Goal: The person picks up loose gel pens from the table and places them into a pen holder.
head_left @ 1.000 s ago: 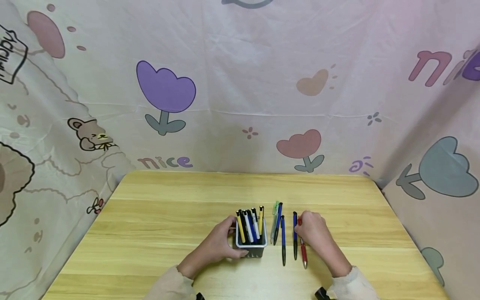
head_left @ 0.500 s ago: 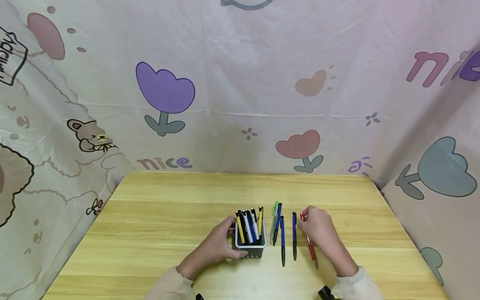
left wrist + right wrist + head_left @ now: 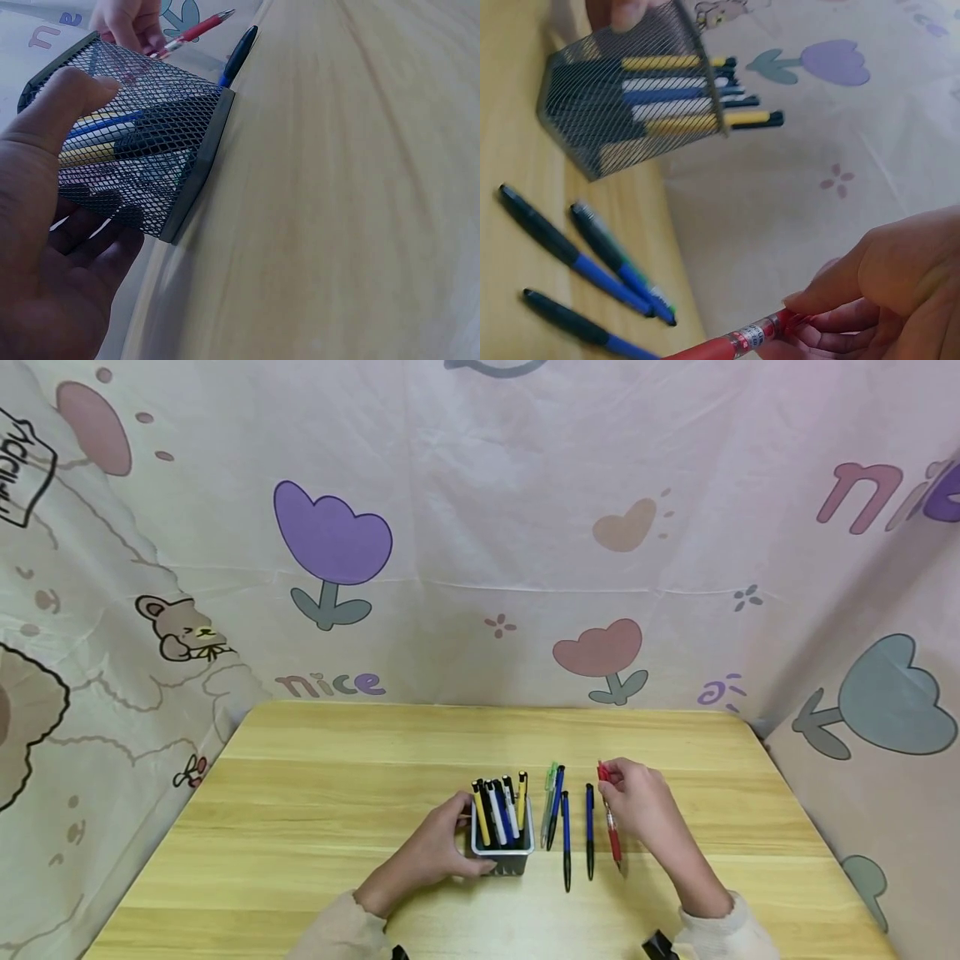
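left hand (image 3: 438, 843): thumb and fingers wrapped round the mesh cup (image 3: 512, 865). cup is upright, holding yellow pens (image 3: 482, 818) and white pens (image 3: 497, 817) among others, clicker ends up. right hand (image 3: 637, 797): thumb and fingers pinch the red pen (image 3: 614, 843) by its clicker end, right of the cup. between cup and red pen, on the table (image 3: 375, 752): 3 blue pens (image 3: 567, 839) and 1 green pen (image 3: 547, 818); cannot tell if green touches blue.

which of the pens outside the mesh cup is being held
The red pen, pinched by the right hand; the three blue-and-black pens and the green-topped pen lie on the table.
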`<action>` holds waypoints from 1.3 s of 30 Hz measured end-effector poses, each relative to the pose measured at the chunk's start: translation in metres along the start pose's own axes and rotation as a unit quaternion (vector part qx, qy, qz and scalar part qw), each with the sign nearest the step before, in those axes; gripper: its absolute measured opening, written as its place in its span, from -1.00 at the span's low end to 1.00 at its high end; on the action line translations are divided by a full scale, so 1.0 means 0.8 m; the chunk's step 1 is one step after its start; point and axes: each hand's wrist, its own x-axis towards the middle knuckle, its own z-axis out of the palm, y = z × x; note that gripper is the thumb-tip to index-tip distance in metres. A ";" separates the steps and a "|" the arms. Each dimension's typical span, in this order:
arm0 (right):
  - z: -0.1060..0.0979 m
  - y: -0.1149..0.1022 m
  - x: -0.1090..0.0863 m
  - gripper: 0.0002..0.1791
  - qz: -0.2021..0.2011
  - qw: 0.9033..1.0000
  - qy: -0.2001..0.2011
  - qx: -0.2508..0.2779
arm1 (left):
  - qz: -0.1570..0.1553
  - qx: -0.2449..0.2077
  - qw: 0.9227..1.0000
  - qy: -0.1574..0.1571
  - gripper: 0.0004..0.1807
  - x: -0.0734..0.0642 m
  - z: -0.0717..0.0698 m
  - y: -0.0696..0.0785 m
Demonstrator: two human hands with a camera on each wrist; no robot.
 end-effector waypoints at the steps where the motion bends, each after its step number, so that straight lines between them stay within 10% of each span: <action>1: -0.002 -0.003 -0.001 -0.70 -0.008 1.000 0.006 0.001 | 0.000 -0.001 1.000 0.000 -0.12 0.000 0.000 0.000; 18: -0.023 -0.048 -0.027 -0.72 -0.030 0.993 0.057 0.101 | 0.002 0.014 1.000 -0.001 -0.12 0.000 -0.001 0.000; 39: 0.001 -0.083 -0.048 -0.80 -0.120 0.953 0.091 0.262 | 0.005 -0.004 1.000 -0.005 -0.12 0.000 -0.001 0.001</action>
